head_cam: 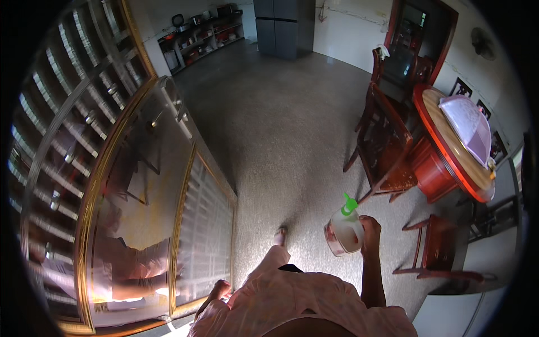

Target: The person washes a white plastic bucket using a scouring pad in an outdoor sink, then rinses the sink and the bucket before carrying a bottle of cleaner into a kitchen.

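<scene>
My right hand [370,229] grips the handle of a translucent plastic jug [344,231] with a bright green pump top [349,205]. A label shows on the jug's left side, and the jug is held out over the floor. Low in the view, my left hand [222,289] hangs beside my body near the glazed door; its fingers look curled, and whether anything is in them cannot be told. One of my feet [281,233] is forward on the floor.
A glazed door with gold trim [181,210] stands at the left. Wooden chairs [389,168] and a round table [438,126] bearing a mesh food cover [467,126] are at the right. Shelves [198,44] and a grey refrigerator [280,31] are at the back.
</scene>
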`<state>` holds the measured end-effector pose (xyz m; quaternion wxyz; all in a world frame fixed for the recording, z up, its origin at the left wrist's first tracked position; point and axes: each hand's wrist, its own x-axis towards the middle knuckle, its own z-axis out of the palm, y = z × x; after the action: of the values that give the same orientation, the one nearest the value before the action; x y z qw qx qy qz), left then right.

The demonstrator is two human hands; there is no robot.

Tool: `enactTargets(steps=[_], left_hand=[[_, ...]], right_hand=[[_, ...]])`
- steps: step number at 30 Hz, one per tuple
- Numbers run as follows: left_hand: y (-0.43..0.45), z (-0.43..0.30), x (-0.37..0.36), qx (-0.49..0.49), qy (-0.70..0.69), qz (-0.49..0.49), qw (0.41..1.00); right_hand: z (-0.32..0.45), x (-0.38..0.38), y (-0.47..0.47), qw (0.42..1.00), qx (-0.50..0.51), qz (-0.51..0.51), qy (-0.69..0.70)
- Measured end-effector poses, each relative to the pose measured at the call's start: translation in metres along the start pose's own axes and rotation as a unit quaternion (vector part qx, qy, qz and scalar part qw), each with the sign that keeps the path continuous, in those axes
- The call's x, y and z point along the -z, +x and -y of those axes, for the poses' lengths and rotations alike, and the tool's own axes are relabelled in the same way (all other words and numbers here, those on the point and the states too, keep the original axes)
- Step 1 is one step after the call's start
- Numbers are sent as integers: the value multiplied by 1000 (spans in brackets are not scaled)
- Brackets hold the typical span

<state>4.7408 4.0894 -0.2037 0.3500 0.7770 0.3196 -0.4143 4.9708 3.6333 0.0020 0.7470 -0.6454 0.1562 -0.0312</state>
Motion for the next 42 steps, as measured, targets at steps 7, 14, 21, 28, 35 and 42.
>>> enactTargets(steps=[7,14,21,28,35,42], left_hand=[[189,-141,96,2,81,42,996],[323,-357,225,-303,167,-276,897],[347,-508,306,-345,30,-156,925],[435,-384,351,120,-250,-89,957],[397,-393,393,152,-401,-187,884],[433,-465,503,155,-278,-54,947]], right_hand=[[39,-89,168,999,12,12,40],[70,-162,317,996,44,-14,-75],[78,-267,476,991,43,26,-122],[85,-408,641,985,-49,142,-81],[80,-574,770,963,-67,249,-83],[83,-738,858,951,-79,289,-78]])
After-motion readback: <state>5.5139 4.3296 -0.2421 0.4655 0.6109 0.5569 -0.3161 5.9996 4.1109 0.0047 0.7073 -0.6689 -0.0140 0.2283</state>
